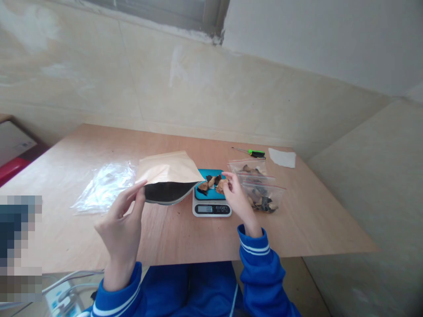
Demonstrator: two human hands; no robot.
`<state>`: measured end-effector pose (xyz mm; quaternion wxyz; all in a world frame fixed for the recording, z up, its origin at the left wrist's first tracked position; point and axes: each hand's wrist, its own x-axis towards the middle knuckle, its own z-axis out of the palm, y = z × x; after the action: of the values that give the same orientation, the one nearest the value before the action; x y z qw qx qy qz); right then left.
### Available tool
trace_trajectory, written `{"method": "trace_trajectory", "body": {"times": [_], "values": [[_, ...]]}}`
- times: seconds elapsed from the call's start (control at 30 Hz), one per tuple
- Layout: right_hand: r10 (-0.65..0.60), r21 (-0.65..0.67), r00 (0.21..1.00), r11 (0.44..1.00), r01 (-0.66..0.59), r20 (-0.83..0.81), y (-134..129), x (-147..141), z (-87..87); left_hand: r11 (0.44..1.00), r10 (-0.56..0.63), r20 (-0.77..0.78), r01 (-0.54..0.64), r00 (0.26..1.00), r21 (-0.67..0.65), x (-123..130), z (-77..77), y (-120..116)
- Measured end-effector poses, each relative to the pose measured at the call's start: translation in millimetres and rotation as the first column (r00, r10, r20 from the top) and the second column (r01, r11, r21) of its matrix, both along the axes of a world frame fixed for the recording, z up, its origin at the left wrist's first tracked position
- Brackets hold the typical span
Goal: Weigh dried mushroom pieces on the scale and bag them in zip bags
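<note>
My left hand [124, 220] pinches the near edge of a brown paper bag [170, 166]. The bag's mouth gapes toward me and shows a dark inside. To its right, my right hand [235, 196] reaches over a kitchen scale [212, 209] with a blue top. Its thumb and fingers are closed on a brown dried piece [220, 186], which looks like dried fungus. Several more dried brown and black pieces [203, 187] lie on the blue top, partly behind the bag's corner. The scale's small display is lit, but its digits are too small to read surely.
Right of the scale lie zip bags [264, 198] of similar dried pieces. Behind them are a green-and-black screwdriver [256, 153] and a white paper piece [282, 157]. Clear plastic bags [107, 187] lie on the left. A power strip [64, 299] with cables sits below the table edge.
</note>
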<state>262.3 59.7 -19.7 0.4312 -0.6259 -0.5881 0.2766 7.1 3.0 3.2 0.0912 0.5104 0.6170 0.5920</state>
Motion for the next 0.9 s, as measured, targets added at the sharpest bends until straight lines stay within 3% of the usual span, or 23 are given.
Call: {"method": "trace_trajectory", "body": {"times": [0.1, 0.23, 0.43, 0.57, 0.7, 0.8, 0.87, 0.9], "values": [[0.094, -0.002, 0.995, 0.996, -0.094, 0.018, 34, -5, 9.3, 0.999, 0.039, 0.053, -0.039, 0.998, -0.002, 1, 2.6, 1], [0.181, -0.083, 0.970, 0.982, -0.169, 0.161, 76, -22, 16.2, 0.998, 0.058, 0.059, -0.059, 0.997, 0.021, 0, 9.2, 8], [0.269, -0.217, 0.920, 0.953, -0.211, 0.286, 98, -48, 9.7, 0.999, 0.042, 0.063, -0.043, 0.997, 0.015, -3, 19.6, 19], [0.212, -0.200, 0.881, 0.970, -0.137, 0.422, 90, -50, 13.2, 1.000, 0.026, 0.049, -0.026, 0.998, 0.013, -4, 22.7, 21], [0.179, -0.141, 0.848, 0.982, -0.124, 0.498, 63, -41, 39.1, 0.999, 0.027, 0.063, -0.029, 0.998, 0.021, -4, 21.7, 21], [0.349, -0.130, 0.855, 0.937, -0.324, 0.385, 28, -37, 74.3, 0.999, 0.017, 0.073, -0.019, 0.997, 0.026, -2, 21.1, 22], [0.565, -0.175, 0.797, 0.825, -0.537, 0.214, 5, -39, 99.0, 1.000, 0.008, 0.078, -0.010, 0.997, 0.020, 0, 21.4, 22], [0.621, -0.154, 0.756, 0.784, -0.602, 0.207, -4, -41, 109.7, 1.000, 0.010, 0.080, -0.011, 0.997, 0.016, 1, 21.6, 21]]}}
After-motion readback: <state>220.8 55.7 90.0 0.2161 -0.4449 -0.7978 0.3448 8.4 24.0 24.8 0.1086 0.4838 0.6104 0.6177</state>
